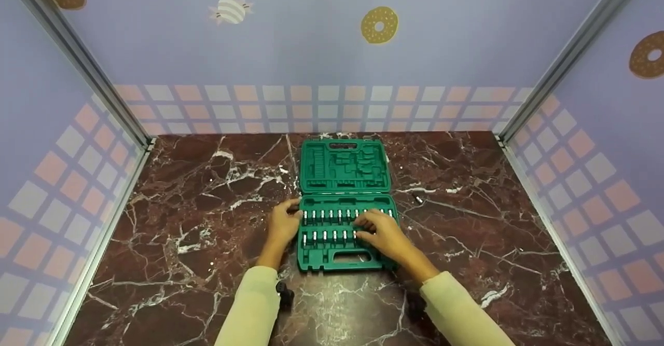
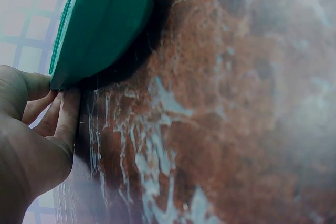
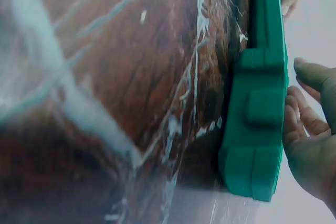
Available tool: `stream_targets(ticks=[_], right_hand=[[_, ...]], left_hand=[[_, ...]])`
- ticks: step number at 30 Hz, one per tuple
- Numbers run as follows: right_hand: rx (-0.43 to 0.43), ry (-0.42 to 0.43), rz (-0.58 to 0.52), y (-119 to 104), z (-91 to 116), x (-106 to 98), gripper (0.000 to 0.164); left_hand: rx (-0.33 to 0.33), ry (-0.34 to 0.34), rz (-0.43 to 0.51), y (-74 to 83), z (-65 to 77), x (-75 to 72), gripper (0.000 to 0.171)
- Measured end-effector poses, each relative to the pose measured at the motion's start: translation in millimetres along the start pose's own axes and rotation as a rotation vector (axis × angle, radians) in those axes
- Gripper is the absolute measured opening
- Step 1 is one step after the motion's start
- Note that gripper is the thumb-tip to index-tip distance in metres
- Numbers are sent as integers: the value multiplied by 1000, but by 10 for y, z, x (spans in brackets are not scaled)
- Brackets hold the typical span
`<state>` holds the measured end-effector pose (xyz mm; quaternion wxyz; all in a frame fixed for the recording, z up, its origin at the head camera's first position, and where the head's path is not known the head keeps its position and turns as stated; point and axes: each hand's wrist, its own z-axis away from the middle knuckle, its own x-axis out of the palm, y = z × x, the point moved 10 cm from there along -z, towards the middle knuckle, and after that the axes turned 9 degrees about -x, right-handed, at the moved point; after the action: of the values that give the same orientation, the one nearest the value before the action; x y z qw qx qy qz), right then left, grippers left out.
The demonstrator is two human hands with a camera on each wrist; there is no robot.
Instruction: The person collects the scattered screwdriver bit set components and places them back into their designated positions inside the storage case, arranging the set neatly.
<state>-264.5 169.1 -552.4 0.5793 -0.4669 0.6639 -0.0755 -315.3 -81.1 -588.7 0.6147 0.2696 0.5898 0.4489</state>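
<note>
A green socket case (image 1: 338,264) lies unfolded on the marbled surface, its lid (image 1: 345,167) laid back at the far side. Small metal sockets stand upright in two rows in the near half. My left hand (image 1: 284,225) grips the case's left edge, thumb over the rim and fingers along the side, as the left wrist view shows. Over the lower row, my right hand (image 1: 385,234) has thumb and curled fingers at a socket (image 1: 355,235), the rightmost one visible there. This hand covers part of both rows; in the right wrist view the case wall (image 3: 257,124) hides the fingertips' work.
One loose small metal piece (image 1: 418,198) lies on the table (image 1: 467,263) to the right of the case. Patterned panels (image 1: 332,55) stand behind and along both sides. The case's handle opening (image 1: 353,256) faces the near side.
</note>
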Motion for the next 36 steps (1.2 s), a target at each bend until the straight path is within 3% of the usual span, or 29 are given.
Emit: stream_targets(ticks=[13,20,28,36], right_hand=[[3,174,-21,85,181,-385,25],[16,349,-27,227,291,-689,26],[144,410,-45,527,436,-881,21],[305,489,17,858,563,-1130,24]], left_hand=[[-9,-16,-11,-11,24,10,34],[0,-3,5,-15,6,-7,33],[-7,-7,11,-9,6,-4,33],[-13,-17,-3,-22,11,5,33]])
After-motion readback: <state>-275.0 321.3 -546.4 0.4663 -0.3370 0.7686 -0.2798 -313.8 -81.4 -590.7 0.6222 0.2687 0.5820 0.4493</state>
